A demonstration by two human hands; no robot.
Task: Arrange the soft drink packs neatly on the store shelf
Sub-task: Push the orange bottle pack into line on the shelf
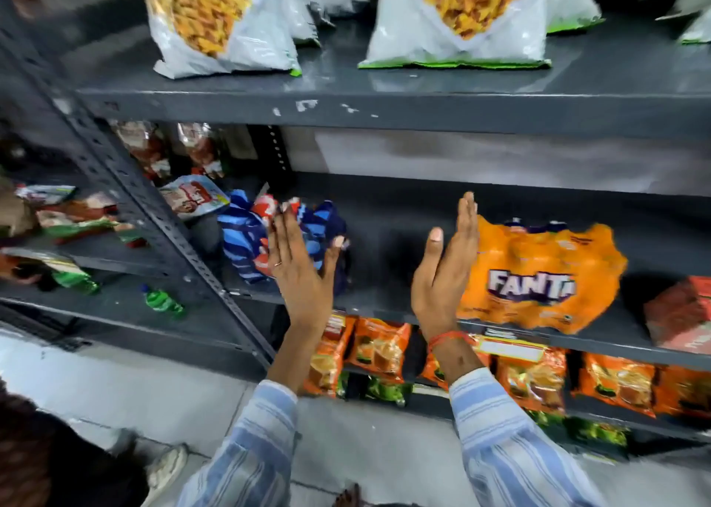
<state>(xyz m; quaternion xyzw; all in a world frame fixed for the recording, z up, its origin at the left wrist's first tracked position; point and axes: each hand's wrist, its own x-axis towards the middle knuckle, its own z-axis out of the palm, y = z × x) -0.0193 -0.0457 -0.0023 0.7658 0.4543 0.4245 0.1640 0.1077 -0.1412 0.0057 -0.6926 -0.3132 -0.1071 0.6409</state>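
Two soft drink packs sit on the middle shelf (384, 214) of a dark metal rack: an orange pack (546, 276) marked Fanta on the right and a blue striped pack (246, 241) on the left, well apart with bare shelf between them. A person in a blue-and-white striped shirt reaches both hands toward that gap. The left hand (300, 264) is flat and open, fingers straight and together, its fingertips over the blue pack's right side; whether it presses the wrap cannot be told. The right hand (446, 272) is also open and held edge-on, palm facing left, thumb raised, its back just beside or touching the orange pack's left edge. Neither hand holds anything. A red thread circles the right wrist. Two large snack bags (461, 18) stand at the front of the shelf above, with more behind them, and a row of orange packets (379, 349) fills the shelf below.
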